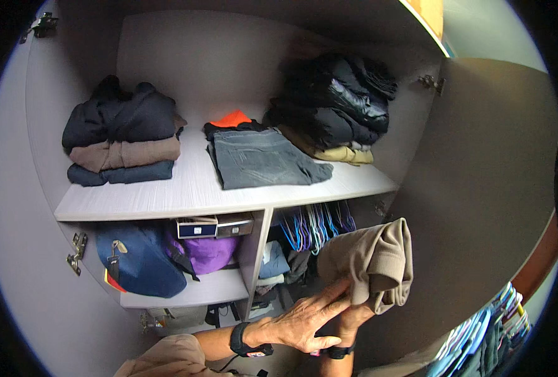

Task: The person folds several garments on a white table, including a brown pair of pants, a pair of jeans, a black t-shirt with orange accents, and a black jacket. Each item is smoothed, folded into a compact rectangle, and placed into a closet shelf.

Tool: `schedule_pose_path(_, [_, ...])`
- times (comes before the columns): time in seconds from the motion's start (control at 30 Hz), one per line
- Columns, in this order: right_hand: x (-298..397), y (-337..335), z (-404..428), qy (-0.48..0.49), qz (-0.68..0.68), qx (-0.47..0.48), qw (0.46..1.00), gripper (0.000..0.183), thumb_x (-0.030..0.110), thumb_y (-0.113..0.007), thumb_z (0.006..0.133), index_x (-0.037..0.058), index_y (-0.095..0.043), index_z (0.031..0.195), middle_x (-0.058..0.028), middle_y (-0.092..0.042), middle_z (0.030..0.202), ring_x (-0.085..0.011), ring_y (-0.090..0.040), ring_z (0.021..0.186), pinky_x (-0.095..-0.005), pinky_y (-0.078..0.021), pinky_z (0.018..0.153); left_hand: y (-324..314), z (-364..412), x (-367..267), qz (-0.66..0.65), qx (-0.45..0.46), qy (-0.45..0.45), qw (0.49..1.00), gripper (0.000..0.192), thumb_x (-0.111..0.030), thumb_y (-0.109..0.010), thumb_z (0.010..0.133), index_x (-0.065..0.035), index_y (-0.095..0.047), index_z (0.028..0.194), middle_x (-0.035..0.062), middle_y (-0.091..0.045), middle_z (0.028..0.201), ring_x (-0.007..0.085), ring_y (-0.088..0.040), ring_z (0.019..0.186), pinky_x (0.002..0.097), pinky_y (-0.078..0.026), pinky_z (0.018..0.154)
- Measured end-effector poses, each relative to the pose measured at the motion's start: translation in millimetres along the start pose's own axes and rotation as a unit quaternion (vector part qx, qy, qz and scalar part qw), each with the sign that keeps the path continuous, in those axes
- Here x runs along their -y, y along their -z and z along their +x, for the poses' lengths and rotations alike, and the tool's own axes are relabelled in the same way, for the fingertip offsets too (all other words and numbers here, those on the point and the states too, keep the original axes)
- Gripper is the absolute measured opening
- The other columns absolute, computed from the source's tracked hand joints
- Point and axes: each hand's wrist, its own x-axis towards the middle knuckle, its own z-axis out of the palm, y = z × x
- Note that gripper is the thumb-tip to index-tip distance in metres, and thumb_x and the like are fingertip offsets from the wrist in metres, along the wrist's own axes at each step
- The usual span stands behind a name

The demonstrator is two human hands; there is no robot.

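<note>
A folded beige garment (368, 264) is held up in front of the lower right compartment, its loose folds facing right. My right hand (356, 315) grips it from below, with the fingers mostly hidden by the cloth. My left hand (302, 323) reaches across from the left and also bears on the garment's lower side; its fingertips pass out of sight at the cloth. Black bands circle both wrists. Above, on the white shelf (189, 200), lie folded grey jeans (264, 158), with an orange piece of cloth (231, 119) behind them.
Folded dark and brown clothes (125, 151) are stacked at the shelf's left, black clothes (335, 103) at its right. Below are a blue cap (137, 264), a purple item (213, 254), boxes (197, 227) and hangers (312, 228). An open cabinet door (476, 188) stands at right.
</note>
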Motion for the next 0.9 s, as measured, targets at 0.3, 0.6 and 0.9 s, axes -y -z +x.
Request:
schedule_pose_path(0.3, [26, -90, 275, 0.555, -0.134, 0.046, 0.819, 0.037, 0.008, -0.063, 0.086, -0.0015, -0.056, 0.121, -0.0194, -0.060, 0.124, -0.0323, -0.059, 0.112, -0.0443, -0.0421, 0.100, 80, -45, 64, 0.366, -0.318, -0.038, 0.874, 0.046, -0.003, -0.063, 0.066, -0.0011, -0.057, 0.111, 0.0215, -0.054, 0.120, 0.0391, -0.058, 0.107, 0.0441, -0.050, 0.091])
schedule_pose_path(0.6, [27, -222, 484, 0.683, -0.283, 0.044, 0.672, 0.068, -0.011, -0.063, 0.059, 0.0115, -0.056, 0.123, -0.0084, -0.058, 0.127, -0.0292, -0.053, 0.119, -0.0412, -0.0418, 0.101, 64, -79, 109, 0.415, -0.254, 0.147, 0.861, 0.069, -0.018, -0.073, 0.064, -0.0002, -0.044, 0.124, 0.0248, -0.047, 0.127, 0.0411, -0.052, 0.111, 0.0488, -0.044, 0.095])
schedule_pose_path(0.9, [-102, -313, 602, 0.541, -0.451, 0.222, 0.674, 0.050, 0.009, -0.049, 0.088, 0.0117, -0.045, 0.137, -0.0105, -0.044, 0.143, -0.0272, -0.039, 0.134, -0.0428, -0.0306, 0.111, 29, -78, 154, 0.443, -0.306, 0.263, 0.800, 0.086, -0.015, -0.077, 0.062, 0.0053, -0.032, 0.132, 0.0257, -0.040, 0.126, 0.0394, -0.042, 0.117, 0.0492, -0.036, 0.100])
